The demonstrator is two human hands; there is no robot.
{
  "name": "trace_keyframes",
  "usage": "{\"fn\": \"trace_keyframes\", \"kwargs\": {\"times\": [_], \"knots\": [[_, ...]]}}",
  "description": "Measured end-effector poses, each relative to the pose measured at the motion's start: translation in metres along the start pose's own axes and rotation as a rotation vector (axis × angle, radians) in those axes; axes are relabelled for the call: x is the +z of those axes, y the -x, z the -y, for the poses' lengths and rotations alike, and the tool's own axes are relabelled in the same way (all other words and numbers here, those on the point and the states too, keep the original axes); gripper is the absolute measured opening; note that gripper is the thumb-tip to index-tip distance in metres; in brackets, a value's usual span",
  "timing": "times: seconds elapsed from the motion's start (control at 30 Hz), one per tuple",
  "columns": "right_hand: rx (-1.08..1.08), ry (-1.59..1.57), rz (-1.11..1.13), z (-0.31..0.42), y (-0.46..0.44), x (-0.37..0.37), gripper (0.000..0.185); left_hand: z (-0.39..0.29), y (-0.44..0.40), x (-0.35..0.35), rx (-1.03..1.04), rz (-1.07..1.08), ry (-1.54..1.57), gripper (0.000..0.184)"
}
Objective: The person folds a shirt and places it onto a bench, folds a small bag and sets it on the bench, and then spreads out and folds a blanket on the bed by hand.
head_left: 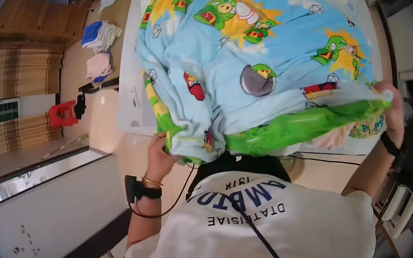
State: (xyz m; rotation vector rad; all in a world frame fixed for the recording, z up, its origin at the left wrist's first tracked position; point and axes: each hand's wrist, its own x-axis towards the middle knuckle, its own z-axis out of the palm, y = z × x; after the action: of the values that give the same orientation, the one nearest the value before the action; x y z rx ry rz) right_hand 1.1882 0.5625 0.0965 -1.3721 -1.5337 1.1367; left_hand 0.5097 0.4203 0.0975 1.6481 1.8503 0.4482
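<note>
A light blue blanket (282, 67) with cartoon birds and green pigs lies bunched over the bed in front of me. Its green border (295, 129) runs along the near side, between my hands. My left hand (159, 158) is closed on the near left corner, where the edge is green and yellow. At the other end of the border, my right hand (392, 104) grips the near right corner. Folds gather in the middle of the blanket, close to my body.
A pale sheet (133, 107) shows beside the blanket. Folded clothes (99, 37) sit on a bench at the left, with a red plastic stool (62, 114) beyond. Near the bed's right front edge is a patterned bundle (368, 127). A black cable (325, 159) runs below it.
</note>
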Motion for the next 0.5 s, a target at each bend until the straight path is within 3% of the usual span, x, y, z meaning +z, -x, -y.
{"fn": "trace_keyframes", "kwargs": {"times": [0.03,0.1,0.2,0.3,0.33,0.43,0.5], "knots": [[-0.058,-0.043,-0.063,0.021,0.006,0.005,0.023,0.010,0.006,-0.010,0.000,-0.015,-0.010,0.058],[-0.258,-0.203,0.033,0.060,0.007,0.009,0.027,0.025,0.016,-0.026,0.003,-0.053,-0.028,0.057],[-0.564,-0.281,0.096,0.109,-0.002,0.031,0.036,0.021,0.014,-0.051,-0.221,-0.019,0.213,0.055],[-0.729,-0.775,0.141,0.101,-0.029,0.061,0.027,-0.024,0.001,-0.060,-0.189,0.021,0.728,0.053],[-0.799,-0.943,0.184,0.103,-0.043,0.078,0.025,-0.032,-0.004,-0.060,-0.167,0.054,0.757,0.054],[-0.572,-0.252,0.147,0.058,-0.066,0.126,0.004,-0.045,-0.023,-0.055,-0.102,0.150,0.842,0.055],[-0.390,-0.615,0.361,0.113,-0.069,0.231,0.030,-0.051,-0.037,-0.043,-0.074,0.214,0.905,0.055]]}}
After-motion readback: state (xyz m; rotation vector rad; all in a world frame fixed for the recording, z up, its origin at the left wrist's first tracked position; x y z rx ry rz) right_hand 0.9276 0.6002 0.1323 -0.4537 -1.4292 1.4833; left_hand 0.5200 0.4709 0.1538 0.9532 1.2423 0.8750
